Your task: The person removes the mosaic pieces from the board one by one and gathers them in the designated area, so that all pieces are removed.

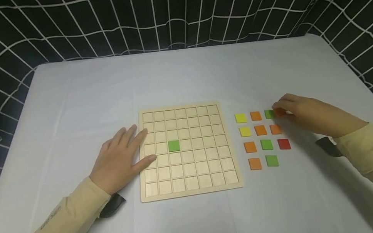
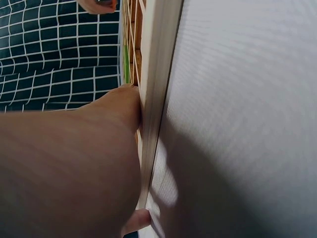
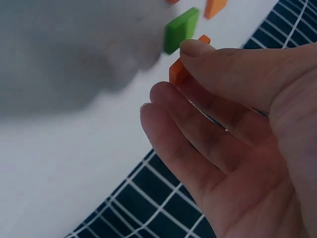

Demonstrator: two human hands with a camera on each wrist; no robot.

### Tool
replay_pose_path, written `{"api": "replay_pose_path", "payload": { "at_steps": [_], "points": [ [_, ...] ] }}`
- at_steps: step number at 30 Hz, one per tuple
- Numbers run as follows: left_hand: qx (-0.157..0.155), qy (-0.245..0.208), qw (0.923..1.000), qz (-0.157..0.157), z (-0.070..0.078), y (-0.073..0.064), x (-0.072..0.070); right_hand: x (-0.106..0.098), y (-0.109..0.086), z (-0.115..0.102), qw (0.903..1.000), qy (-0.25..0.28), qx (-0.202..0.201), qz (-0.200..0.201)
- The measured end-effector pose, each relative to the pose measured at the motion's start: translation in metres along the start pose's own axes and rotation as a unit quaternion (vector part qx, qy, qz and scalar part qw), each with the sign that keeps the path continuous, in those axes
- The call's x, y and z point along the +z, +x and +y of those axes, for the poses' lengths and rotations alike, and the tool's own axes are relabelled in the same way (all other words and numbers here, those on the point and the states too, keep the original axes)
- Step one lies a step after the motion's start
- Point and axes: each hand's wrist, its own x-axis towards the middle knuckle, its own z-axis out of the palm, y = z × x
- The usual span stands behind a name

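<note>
A pale wooden grid board (image 1: 192, 192) lies flat on the table, with one green tile (image 1: 174, 146) in a cell left of its middle. My left hand (image 1: 116, 162) rests over the board's left edge, fingers spread and thumb on the grid. In the left wrist view the board's side (image 2: 157, 74) runs beside that hand. To the right of the board, my right hand (image 1: 303, 112) pinches an orange tile (image 3: 179, 72) between thumb and fingers. Right beside it lies a green tile (image 3: 181, 30), which the fingers do not visibly touch.
Loose square tiles lie in rough rows right of the board: yellow tiles (image 1: 240, 118), orange tiles (image 1: 250, 147), green tiles (image 1: 272, 160) and a red tile (image 1: 284, 144). A white cloth (image 1: 174, 75) covers the table. Dark netting with white lines (image 1: 167, 14) hangs behind it and at the sides.
</note>
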Motion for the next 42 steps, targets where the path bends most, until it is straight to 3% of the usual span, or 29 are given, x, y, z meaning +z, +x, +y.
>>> {"api": "replay_pose_path", "payload": {
  "at_steps": [7, 17, 27, 32, 42],
  "points": [
    [-0.003, -0.003, 1.0, -0.005, 0.001, 0.001, 0.0, 0.006, -0.002, 0.017, 0.9912, 0.051, 0.099, -0.072],
    [-0.005, -0.005, 1.0, -0.001, 0.002, -0.001, -0.001, 0.009, -0.007, 0.026, 0.999, 0.028, 0.025, -0.026],
    [-0.003, -0.004, 1.0, -0.002, 0.002, 0.0, 0.0, 0.012, -0.008, 0.024, 0.9979, 0.027, 0.052, -0.028],
    [0.001, 0.001, 1.0, 0.003, 0.002, 0.0, 0.001, 0.007, -0.008, 0.022, 0.9989, 0.022, 0.04, -0.004],
    [-0.003, -0.002, 1.0, -0.002, 0.002, -0.001, 0.0, -0.012, -0.001, -0.007, 0.9995, 0.024, 0.019, 0.0]
  ]
}}
